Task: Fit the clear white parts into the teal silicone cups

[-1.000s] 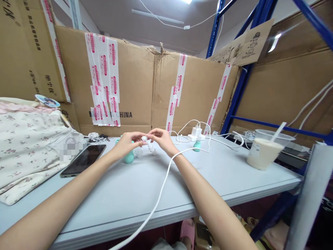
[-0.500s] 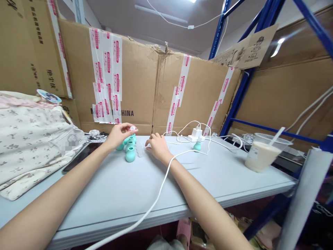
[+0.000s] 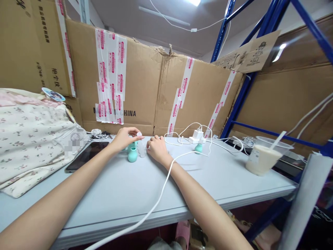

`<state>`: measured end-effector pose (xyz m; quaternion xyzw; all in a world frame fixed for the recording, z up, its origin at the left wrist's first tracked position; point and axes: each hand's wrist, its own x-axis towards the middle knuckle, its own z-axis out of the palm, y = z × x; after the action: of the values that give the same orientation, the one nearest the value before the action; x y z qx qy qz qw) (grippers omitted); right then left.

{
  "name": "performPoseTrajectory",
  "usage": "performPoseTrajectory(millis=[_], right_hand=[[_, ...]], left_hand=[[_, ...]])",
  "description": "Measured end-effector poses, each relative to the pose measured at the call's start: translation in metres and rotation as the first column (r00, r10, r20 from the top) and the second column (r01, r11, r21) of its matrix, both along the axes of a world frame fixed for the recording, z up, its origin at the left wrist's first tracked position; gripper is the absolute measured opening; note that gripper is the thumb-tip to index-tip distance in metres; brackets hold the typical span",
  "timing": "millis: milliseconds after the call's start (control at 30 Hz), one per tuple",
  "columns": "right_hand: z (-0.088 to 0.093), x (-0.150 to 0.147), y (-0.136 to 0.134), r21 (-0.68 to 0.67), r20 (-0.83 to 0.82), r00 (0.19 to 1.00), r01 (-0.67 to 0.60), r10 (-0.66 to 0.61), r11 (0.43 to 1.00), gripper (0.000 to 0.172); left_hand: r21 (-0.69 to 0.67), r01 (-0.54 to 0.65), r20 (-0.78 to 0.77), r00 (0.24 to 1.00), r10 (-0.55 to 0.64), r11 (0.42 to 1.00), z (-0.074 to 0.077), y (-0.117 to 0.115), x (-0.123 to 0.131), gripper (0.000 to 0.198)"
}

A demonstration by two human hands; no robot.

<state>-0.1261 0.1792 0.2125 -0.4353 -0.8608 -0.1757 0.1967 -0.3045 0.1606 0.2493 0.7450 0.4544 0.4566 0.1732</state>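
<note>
The left hand (image 3: 125, 138) pinches a small white cap (image 3: 139, 134) over the teal bottles (image 3: 132, 155). The right hand (image 3: 156, 148) rests curled on the table (image 3: 125, 194), perhaps gripping a clear piece (image 3: 142, 149). Parts this tiny call for careful lining up.

One head-worn view looks forward and down across the grey table (image 3: 125, 194). It sits close above both forearms, which rise from 6 o'clock to the left hand (image 3: 124, 137) and right hand (image 3: 156, 148) at centre. The cardboard wall (image 3: 145, 86) fills 12 o'clock, and the blue rack (image 3: 234, 100) stands at 2 o'clock.
</note>
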Motion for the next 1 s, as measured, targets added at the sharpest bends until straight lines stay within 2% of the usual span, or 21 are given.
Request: performPoseTrajectory(millis=[33, 100, 133, 200, 267, 333, 400, 533, 633, 800, 900, 1000], right_hand=[[0.005, 0.002, -0.001, -0.004, -0.063, 0.998, -0.006, 0.005, 1.000, 0.011], [0.017, 0.007, -0.005, -0.044, -0.304, 0.953, -0.029, 0.015, 0.999, 0.012], [0.023, 0.009, -0.007, -0.080, -0.459, 0.888, -0.067, 0.023, 0.995, 0.014], [0.033, 0.013, -0.010, -0.122, -0.716, 0.696, -0.212, 0.062, 0.970, 0.019], [0.039, 0.014, -0.014, -0.102, -0.834, 0.537, -0.376, 0.127, 0.921, 0.023], [0.039, 0.014, -0.016, -0.087, -0.859, 0.479, -0.480, 0.177, 0.873, 0.023], [0.037, 0.012, -0.018, -0.110, -0.856, 0.482, -0.522, 0.186, 0.846, 0.023], [0.033, 0.011, -0.018, -0.144, -0.853, 0.495, -0.525, 0.164, 0.839, 0.023], [0.035, 0.012, -0.019, -0.153, -0.865, 0.477, -0.548, 0.157, 0.822, 0.022], [0.037, 0.011, -0.022, -0.140, -0.936, 0.335, -0.626, 0.104, 0.767, 0.019], [0.037, 0.009, -0.024, -0.172, -0.958, 0.284, -0.677, 0.038, 0.716, 0.022], [0.036, 0.009, -0.027, -0.219, -0.973, 0.221, -0.766, -0.072, 0.605, 0.025]], left_hand=[[0.010, -0.005, -0.012, 1.000, 0.005, 1.000, 0.000, -0.001, 0.001, 0.034], [0.037, -0.032, -0.049, 0.998, 0.034, 0.999, 0.000, -0.002, 0.003, 0.033], [0.053, -0.043, -0.071, 0.996, 0.047, 0.998, -0.001, -0.003, 0.004, 0.033], [0.092, -0.054, -0.121, 0.991, 0.065, 0.994, -0.002, -0.005, 0.007, 0.032], [0.144, -0.043, -0.173, 0.983, 0.068, 0.989, -0.003, -0.008, 0.010, 0.030], [0.199, -0.031, -0.214, 0.974, 0.074, 0.979, -0.004, -0.012, 0.013, 0.029], [0.249, -0.045, -0.234, 0.966, 0.106, 0.967, -0.005, -0.015, 0.016, 0.030], [0.326, -0.120, -0.250, 0.946, 0.208, 0.938, -0.007, -0.018, 0.018, 0.031], [0.374, -0.136, -0.248, 0.938, 0.240, 0.917, -0.008, -0.019, 0.017, 0.030], [0.468, -0.151, -0.265, 0.916, 0.301, 0.871, -0.008, -0.021, 0.018, 0.027], [0.585, -0.105, -0.288, 0.900, 0.327, 0.804, -0.010, -0.021, 0.019, 0.026], [0.716, -0.046, -0.311, 0.873, 0.377, 0.696, -0.012, -0.022, 0.019, 0.021]])
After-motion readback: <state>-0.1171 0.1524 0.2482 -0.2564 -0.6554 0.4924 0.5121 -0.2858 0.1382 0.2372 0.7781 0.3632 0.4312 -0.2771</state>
